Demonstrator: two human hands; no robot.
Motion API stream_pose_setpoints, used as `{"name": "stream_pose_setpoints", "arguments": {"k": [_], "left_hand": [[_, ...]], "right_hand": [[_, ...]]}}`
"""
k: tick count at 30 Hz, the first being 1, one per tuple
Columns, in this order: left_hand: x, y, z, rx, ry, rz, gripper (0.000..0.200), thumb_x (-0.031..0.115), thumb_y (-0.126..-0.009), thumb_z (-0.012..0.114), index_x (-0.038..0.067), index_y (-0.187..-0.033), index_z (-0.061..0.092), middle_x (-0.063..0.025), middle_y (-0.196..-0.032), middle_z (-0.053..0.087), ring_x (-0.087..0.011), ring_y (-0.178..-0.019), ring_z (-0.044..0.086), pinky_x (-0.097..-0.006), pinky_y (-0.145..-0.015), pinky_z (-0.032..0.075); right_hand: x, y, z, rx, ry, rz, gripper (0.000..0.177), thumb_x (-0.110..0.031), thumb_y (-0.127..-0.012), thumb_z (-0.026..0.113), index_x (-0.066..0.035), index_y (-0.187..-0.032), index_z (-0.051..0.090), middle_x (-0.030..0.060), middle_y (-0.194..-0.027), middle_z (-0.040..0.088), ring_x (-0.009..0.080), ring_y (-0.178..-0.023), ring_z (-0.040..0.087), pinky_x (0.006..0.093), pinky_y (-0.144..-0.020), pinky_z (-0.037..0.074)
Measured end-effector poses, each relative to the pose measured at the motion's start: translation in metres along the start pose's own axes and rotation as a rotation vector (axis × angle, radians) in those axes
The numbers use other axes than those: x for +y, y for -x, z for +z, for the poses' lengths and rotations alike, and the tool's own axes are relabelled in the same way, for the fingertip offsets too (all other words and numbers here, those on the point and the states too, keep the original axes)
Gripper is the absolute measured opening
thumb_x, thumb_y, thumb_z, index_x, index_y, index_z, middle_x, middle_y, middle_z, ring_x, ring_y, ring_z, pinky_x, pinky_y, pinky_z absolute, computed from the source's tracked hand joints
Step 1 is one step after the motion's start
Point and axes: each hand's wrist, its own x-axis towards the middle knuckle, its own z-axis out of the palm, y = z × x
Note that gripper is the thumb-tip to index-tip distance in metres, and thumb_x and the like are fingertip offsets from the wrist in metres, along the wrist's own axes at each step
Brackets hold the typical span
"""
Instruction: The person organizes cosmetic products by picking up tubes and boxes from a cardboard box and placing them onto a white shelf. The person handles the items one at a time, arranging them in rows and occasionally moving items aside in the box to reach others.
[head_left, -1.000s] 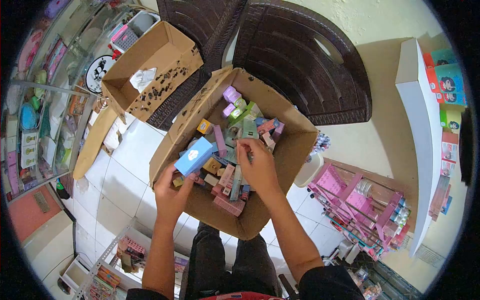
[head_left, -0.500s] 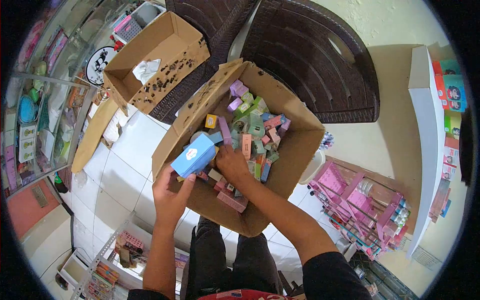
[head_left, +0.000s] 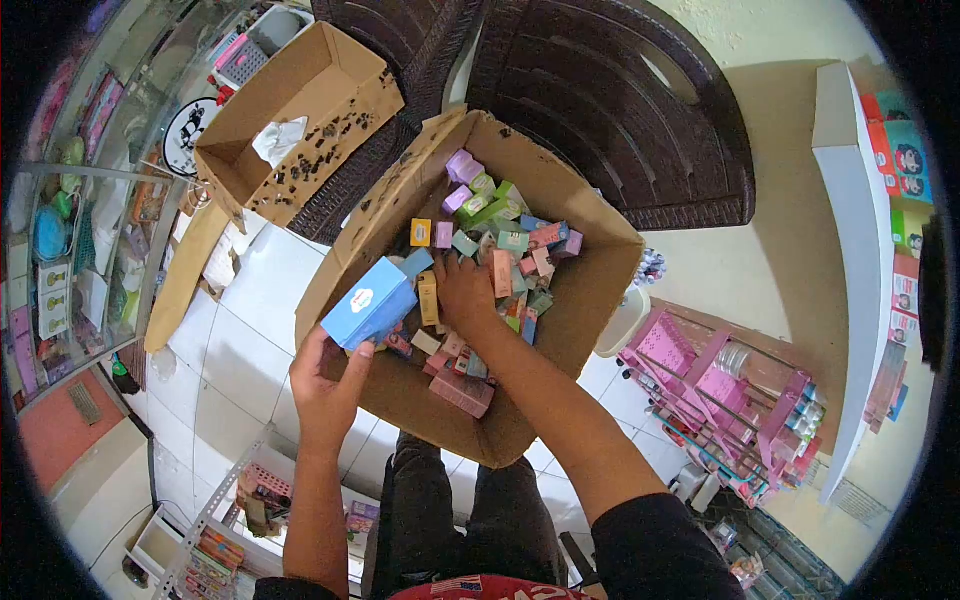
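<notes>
My left hand (head_left: 328, 385) grips a light-blue box (head_left: 370, 303) with a white label, held over the near left side of a large cardboard carton (head_left: 590, 300). The carton contains many small cosmetic-style boxes. My right hand (head_left: 466, 295) reaches into it, its fingers spread on the pile and their tips partly hidden. Beside that hand lie an upright-looking yellow box (head_left: 428, 298) and a peach box (head_left: 502, 273). A larger dusty-pink box (head_left: 462, 392) is at the near end. Lilac boxes (head_left: 462, 167) and green boxes (head_left: 490, 210) fill the far end.
A second cardboard box (head_left: 290, 90) holding crumpled white paper stands at the upper left. Dark brown woven-look plastic chairs (head_left: 610, 110) are behind the carton. A glass display case (head_left: 90, 200) lines the left, and a pink rack (head_left: 720, 400) stands at the right.
My left hand and the blue box have shifted slightly left and down. My right hand has moved up-left in the pile, and the yellow box beside it now shows more fully.
</notes>
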Motion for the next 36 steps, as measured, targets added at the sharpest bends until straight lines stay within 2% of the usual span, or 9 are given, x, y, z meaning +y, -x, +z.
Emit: {"name": "stream_pose_setpoints", "arguments": {"k": [1, 4, 11, 17, 19, 26, 32, 34, 36], "left_hand": [[0.001, 0.001, 0.001, -0.003, -0.006, 0.002, 0.034, 0.005, -0.090, 0.074, -0.005, -0.121, 0.062, -0.0115, -0.112, 0.069, -0.0183, -0.107, 0.064, -0.0343, -0.097, 0.049], [0.001, 0.003, 0.001, -0.010, -0.005, 0.005, 0.033, 0.005, -0.091, 0.074, -0.005, -0.120, 0.063, -0.0108, -0.110, 0.070, -0.0180, -0.106, 0.064, -0.0340, -0.096, 0.049], [-0.003, 0.005, -0.003, 0.002, -0.057, 0.023, 0.034, 0.006, -0.090, 0.075, -0.005, -0.119, 0.063, -0.0104, -0.108, 0.070, -0.0180, -0.102, 0.066, -0.0323, -0.092, 0.051], [-0.002, 0.006, -0.006, 0.008, -0.034, 0.014, 0.033, 0.005, -0.090, 0.075, -0.005, -0.119, 0.063, -0.0108, -0.109, 0.070, -0.0178, -0.102, 0.066, -0.0332, -0.093, 0.051], [-0.004, 0.006, -0.007, 0.012, -0.022, 0.003, 0.033, 0.005, -0.090, 0.074, -0.005, -0.119, 0.063, -0.0108, -0.109, 0.070, -0.0177, -0.102, 0.066, -0.0335, -0.094, 0.051], [-0.009, 0.005, -0.005, -0.005, 0.010, -0.013, 0.033, 0.005, -0.091, 0.073, -0.003, -0.121, 0.063, -0.0097, -0.110, 0.070, -0.0176, -0.103, 0.066, -0.0333, -0.093, 0.051], [-0.006, 0.004, 0.003, -0.005, -0.027, 0.003, 0.032, 0.008, -0.091, 0.073, -0.003, -0.120, 0.063, -0.0084, -0.106, 0.069, -0.0166, -0.099, 0.065, -0.0333, -0.091, 0.051], [-0.006, 0.004, 0.006, -0.007, -0.040, 0.000, 0.031, 0.008, -0.092, 0.072, -0.002, -0.119, 0.063, -0.0081, -0.106, 0.069, -0.0165, -0.098, 0.064, -0.0332, -0.091, 0.050], [-0.001, 0.005, 0.009, -0.033, -0.040, 0.017, 0.030, 0.009, -0.092, 0.072, -0.002, -0.119, 0.063, -0.0077, -0.106, 0.069, -0.0159, -0.098, 0.064, -0.0326, -0.090, 0.051]], "right_hand": [[0.001, -0.007, 0.001, 0.002, -0.006, 0.003, 0.042, -0.020, -0.089, 0.063, -0.009, -0.129, 0.064, 0.0087, -0.126, 0.057, 0.0255, -0.109, 0.057, 0.0433, -0.084, 0.050], [0.002, -0.019, 0.010, -0.120, 0.018, -0.032, 0.040, -0.018, -0.092, 0.061, -0.028, -0.130, 0.066, 0.0087, -0.135, 0.052, 0.0277, -0.113, 0.053, 0.0419, -0.084, 0.049], [0.001, -0.019, 0.023, -0.058, 0.011, -0.038, 0.033, -0.017, -0.091, 0.060, -0.023, -0.121, 0.071, 0.0105, -0.131, 0.053, 0.0295, -0.112, 0.053, 0.0422, -0.082, 0.048], [0.023, -0.001, -0.038, -0.001, -0.241, -0.030, 0.064, -0.031, -0.070, 0.086, -0.021, -0.129, 0.063, 0.0153, -0.122, 0.055, 0.0356, -0.113, 0.055, 0.0465, -0.092, 0.047], [0.026, 0.006, -0.054, -0.044, -0.384, 0.029, 0.085, -0.036, -0.056, 0.094, -0.019, -0.131, 0.059, 0.0156, -0.123, 0.055, 0.0387, -0.112, 0.056, 0.0511, -0.094, 0.047], [0.039, 0.039, -0.084, 0.088, -0.539, 0.136, 0.084, -0.049, -0.062, 0.091, -0.009, -0.130, 0.061, 0.0188, -0.121, 0.057, 0.0393, -0.115, 0.057, 0.0551, -0.093, 0.047], [0.045, 0.071, -0.101, 0.257, -0.610, 0.271, 0.072, -0.050, -0.065, 0.090, -0.008, -0.118, 0.065, 0.0188, -0.117, 0.058, 0.0385, -0.114, 0.056, 0.0493, -0.094, 0.047], [0.048, 0.082, -0.109, 0.339, -1.168, 0.395, 0.050, -0.041, -0.076, 0.086, -0.007, -0.106, 0.066, 0.0202, -0.117, 0.057, 0.0369, -0.112, 0.055, 0.0449, -0.095, 0.045], [0.056, 0.087, -0.078, 0.462, -1.203, 0.408, 0.041, -0.034, -0.080, 0.083, -0.006, -0.101, 0.064, 0.0179, -0.114, 0.058, 0.0334, -0.108, 0.056, 0.0408, -0.092, 0.046]]}}
